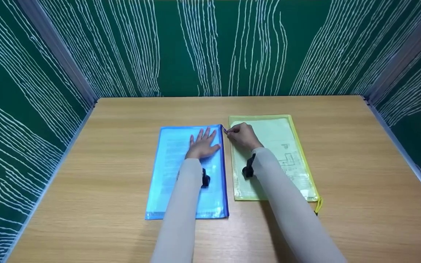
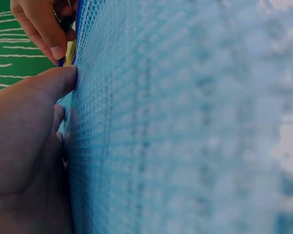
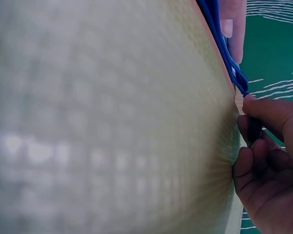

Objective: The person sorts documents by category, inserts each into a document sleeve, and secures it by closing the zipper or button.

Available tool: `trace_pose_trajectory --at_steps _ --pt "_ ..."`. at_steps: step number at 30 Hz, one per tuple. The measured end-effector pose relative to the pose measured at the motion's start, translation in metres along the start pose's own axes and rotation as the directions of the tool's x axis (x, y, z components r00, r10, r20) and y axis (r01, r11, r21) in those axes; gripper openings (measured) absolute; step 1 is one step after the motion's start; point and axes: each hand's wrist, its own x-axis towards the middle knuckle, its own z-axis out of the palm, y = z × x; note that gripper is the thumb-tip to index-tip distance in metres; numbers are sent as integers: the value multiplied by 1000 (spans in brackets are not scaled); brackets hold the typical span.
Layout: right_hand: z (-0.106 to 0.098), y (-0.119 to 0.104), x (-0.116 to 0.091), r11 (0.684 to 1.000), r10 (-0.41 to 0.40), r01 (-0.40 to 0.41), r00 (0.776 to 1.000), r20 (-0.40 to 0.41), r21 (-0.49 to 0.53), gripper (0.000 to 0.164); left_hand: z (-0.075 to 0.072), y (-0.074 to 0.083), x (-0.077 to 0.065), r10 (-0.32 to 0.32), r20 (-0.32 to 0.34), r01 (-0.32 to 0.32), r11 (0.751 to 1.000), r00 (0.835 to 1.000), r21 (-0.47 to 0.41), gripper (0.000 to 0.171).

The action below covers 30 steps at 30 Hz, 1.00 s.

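Note:
A blue mesh zip pouch (image 1: 172,175) with printed paper showing through lies on the table. My left hand (image 1: 202,145) rests on its upper part, fingers spread straight. Down the pouch's right edge runs a dark blue zipper (image 1: 225,175). At its top corner my right hand (image 1: 244,137) pinches the blue zipper's pull cord (image 1: 225,130) between thumb and fingers. In the right wrist view the blue zipper (image 3: 224,48) leads to the fingertips. Blue mesh (image 2: 185,122) fills most of the left wrist view, beside the left thumb (image 2: 53,83).
Just right of the blue pouch lies a yellow mesh zip pouch (image 1: 265,131) holding a sheet with a line drawing, partly under my right forearm. A yellow cord (image 1: 319,205) hangs from its lower right corner. Green walls with white lines surround the wooden table (image 1: 86,175).

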Motion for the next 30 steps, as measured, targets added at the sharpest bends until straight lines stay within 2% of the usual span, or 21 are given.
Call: trace_pose_trajectory --at_steps 5,11,18,25,30 --pt "-1 0 -2 999 6 -5 999 34 -31 19 0 1 -1 -2 0 2 1000 1000 -17 68" --pt "0 4 -5 999 -6 7 999 34 -42 18 1 2 -2 -6 0 6 999 1000 -32 67" --pt "-2 5 -11 995 -78 78 997 13 -65 17 -2 3 0 -29 7 29 999 1000 -30 68" --pt "-4 3 -14 997 -40 43 998 48 -69 18 -3 4 2 -60 -6 59 996 998 -60 68" --pt "-3 6 -16 994 -61 66 996 60 -83 18 -2 3 4 -89 -20 87 994 996 -71 68"
